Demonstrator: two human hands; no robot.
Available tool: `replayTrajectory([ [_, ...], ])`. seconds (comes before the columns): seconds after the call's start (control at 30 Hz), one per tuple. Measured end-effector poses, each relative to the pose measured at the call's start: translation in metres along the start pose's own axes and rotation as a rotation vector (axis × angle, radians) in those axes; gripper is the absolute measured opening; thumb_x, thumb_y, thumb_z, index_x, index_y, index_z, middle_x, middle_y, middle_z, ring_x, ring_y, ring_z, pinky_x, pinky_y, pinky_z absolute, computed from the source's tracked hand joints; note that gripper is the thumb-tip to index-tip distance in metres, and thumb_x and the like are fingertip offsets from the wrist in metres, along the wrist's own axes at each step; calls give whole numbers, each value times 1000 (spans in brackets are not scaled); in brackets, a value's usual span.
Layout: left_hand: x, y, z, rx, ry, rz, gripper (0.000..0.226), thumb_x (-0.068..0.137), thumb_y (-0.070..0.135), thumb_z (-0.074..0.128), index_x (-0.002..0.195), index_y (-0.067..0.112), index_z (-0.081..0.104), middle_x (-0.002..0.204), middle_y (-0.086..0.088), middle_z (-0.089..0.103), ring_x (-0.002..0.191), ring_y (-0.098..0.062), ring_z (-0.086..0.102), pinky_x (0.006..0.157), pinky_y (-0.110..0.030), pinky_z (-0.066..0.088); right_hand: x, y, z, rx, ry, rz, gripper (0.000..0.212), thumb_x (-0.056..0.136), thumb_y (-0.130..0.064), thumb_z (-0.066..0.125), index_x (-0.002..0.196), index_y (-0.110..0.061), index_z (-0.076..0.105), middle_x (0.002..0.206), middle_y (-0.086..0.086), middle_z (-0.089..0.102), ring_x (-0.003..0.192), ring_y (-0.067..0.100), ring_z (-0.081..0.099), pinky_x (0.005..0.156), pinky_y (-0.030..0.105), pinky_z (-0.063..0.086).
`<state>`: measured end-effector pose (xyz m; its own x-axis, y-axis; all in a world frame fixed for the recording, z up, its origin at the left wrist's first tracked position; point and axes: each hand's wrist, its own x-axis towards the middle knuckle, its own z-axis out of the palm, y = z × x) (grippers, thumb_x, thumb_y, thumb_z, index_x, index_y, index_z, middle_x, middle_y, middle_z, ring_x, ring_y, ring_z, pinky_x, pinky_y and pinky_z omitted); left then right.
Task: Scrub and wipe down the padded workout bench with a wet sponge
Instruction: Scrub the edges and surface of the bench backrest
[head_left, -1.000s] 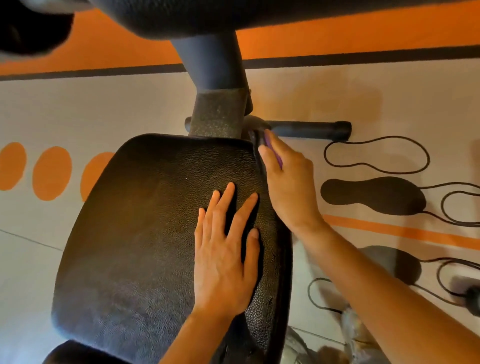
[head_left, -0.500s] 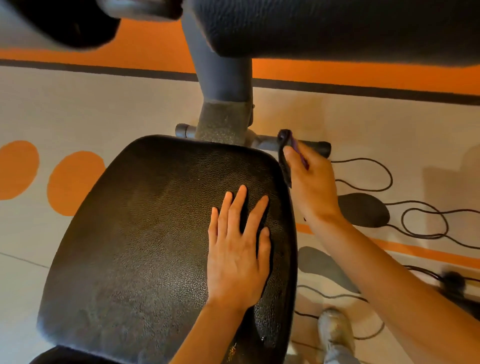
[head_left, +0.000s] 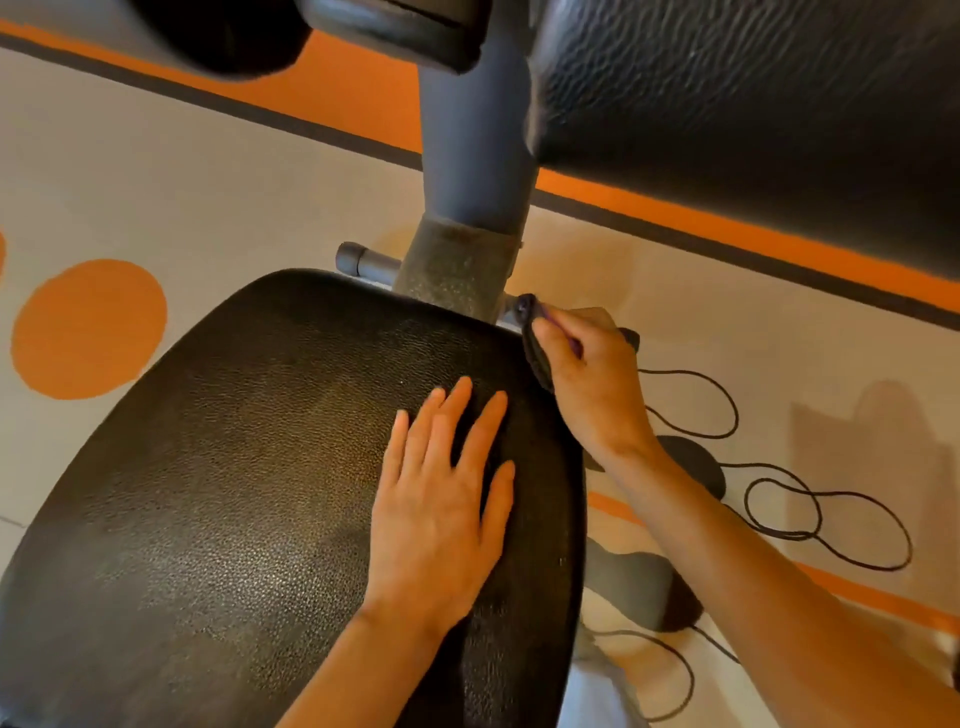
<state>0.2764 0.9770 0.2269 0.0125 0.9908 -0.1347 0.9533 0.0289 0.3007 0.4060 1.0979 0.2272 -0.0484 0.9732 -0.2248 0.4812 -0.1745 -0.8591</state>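
Black pebbled bench pad (head_left: 234, 493), glistening (wet-looking), dark sponge (head_left: 535, 353) against its far right edge.

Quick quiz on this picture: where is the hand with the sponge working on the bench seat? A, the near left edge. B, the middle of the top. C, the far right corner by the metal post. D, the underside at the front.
C: the right hand presses the dark sponge against the seat pad at its far right corner, beside the post.
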Motion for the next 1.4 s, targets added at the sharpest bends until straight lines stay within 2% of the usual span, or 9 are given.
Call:
replayTrajectory([
  [0.13,45,-52,-21,27,42,-169,62,99,52,21,156,29,20,165,-4,12,153,-26,1,123,-45,1,-7,1,4,-131,14,-59,27,97,-23,53,120,-14,63,108,1,53,90,1,48,74,-5,32],
  [0.27,55,-76,-26,23,2,-203,64,98,55,16,156,30,19,166,-3,8,153,-29,0,122,-53,0,23,-15,44,-302,22,-54,23,99,-21,46,92,-10,65,98,7,56,86,15,50,68,16,31],
  [0.37,54,-75,-23,5,0,-199,62,98,53,16,156,31,17,166,-2,5,153,-29,-4,121,-53,-3,41,-41,85,-440,-51,-151,30,101,-25,41,102,-8,66,104,10,59,96,24,55,71,27,32],
  [0.57,54,-75,-22,-3,8,-203,61,99,53,16,156,32,15,166,-2,5,153,-29,-3,121,-53,-4,5,-11,15,-298,-9,-136,21,99,-20,47,81,-20,56,70,-15,43,65,0,43,57,13,31],
  [0.77,53,-75,-17,39,17,-209,62,98,52,14,157,30,14,166,-3,4,153,-29,-4,121,-52,-4,52,-55,102,-355,-176,-145,31,100,-26,43,86,-11,67,81,4,63,71,11,52,64,22,32],
  [0.93,53,-74,-17,20,29,-208,62,99,51,17,157,29,16,166,-4,7,153,-31,0,121,-56,0,11,-17,10,-377,-112,-112,27,100,-21,49,79,-12,62,60,-3,49,53,3,46,50,12,32],
  [1.1,53,-75,-15,13,55,-205,62,99,50,20,157,27,19,166,-5,8,153,-33,2,121,-56,1,55,-57,85,-462,-235,-112,31,101,-25,43,78,-14,61,69,-1,55,61,11,48,48,14,29],
  [1.3,52,-75,-16,-3,45,-198,61,100,51,21,157,29,17,166,-4,6,153,-32,1,121,-56,0,20,-31,18,-458,-210,-173,31,99,-24,49,75,-11,61,61,5,53,56,14,45,51,15,33],
  [1.4,54,-74,-15,14,44,-196,61,100,50,22,157,27,19,166,-5,8,153,-33,3,121,-56,0,57,-58,72,-485,-248,-145,37,99,-24,47,65,-14,56,58,-3,47,55,10,43,47,16,28],
])
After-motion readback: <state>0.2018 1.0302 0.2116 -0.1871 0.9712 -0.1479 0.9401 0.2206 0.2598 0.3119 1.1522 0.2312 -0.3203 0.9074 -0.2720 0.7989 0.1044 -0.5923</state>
